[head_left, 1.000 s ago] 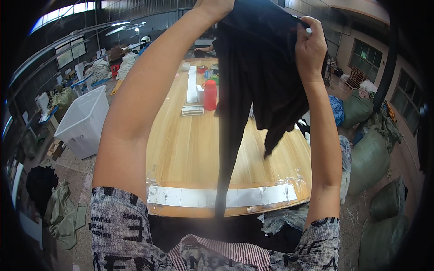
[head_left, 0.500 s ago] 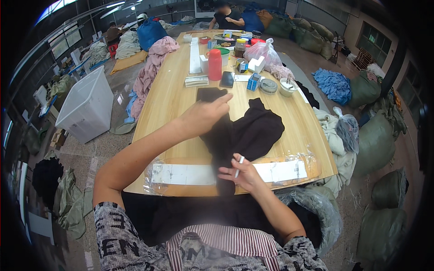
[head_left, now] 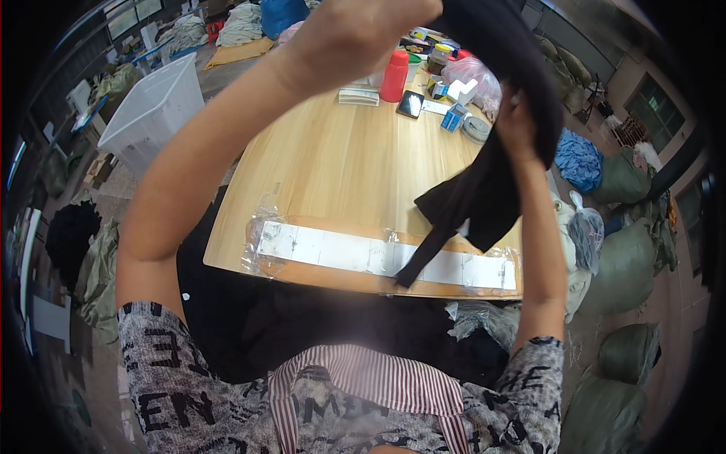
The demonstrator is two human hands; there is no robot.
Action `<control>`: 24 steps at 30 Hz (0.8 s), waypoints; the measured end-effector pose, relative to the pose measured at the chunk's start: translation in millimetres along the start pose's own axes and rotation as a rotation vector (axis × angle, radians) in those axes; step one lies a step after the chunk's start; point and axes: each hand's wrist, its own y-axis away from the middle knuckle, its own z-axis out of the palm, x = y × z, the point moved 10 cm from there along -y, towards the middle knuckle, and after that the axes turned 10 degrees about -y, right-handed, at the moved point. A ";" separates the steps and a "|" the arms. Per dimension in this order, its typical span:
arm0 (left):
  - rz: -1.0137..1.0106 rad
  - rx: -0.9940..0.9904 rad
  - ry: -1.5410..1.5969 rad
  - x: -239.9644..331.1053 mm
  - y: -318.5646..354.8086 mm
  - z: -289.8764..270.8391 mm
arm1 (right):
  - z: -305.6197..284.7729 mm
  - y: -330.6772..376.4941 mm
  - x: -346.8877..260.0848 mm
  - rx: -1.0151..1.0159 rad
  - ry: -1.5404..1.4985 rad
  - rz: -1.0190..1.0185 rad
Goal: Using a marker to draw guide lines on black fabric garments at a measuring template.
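A black garment hangs raised over the right part of the table, arched between my hands. High at the top edge, my left hand is closed on one end of it, partly out of view. My right hand is closed on the cloth at the right, its fingers partly covered by the fabric. A small white spot shows at those fingers; it looks like the end of a white stick. The garment's lower corner and a narrow strip dangle close to the white measuring strip taped along the table's near edge.
On the wooden table stand a red bottle, a phone, a blue box and a roll of grey tape. A white bin is at the left. Stuffed green sacks line the right. Dark cloth lies at my lap.
Both hands have risen from the table, lifting the black garment up and to the right. The right hand, earlier holding a white stick near the front edge, now grips the cloth.
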 end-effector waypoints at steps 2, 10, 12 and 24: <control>-0.046 0.084 0.100 -24.6 -19.5 3.7 | -1.5 -44.4 42.9 -0.057 -0.024 0.064; -0.506 -0.303 0.282 -54.9 48.3 76.4 | 61.6 6.5 21.1 -0.645 -0.402 0.019; -0.642 -0.586 0.299 -42.0 133.5 107.9 | 97.5 102.2 18.2 -0.781 -0.856 0.690; -1.412 -0.886 0.711 80.7 397.1 11.0 | 24.1 235.0 -199.5 -0.841 -0.634 0.395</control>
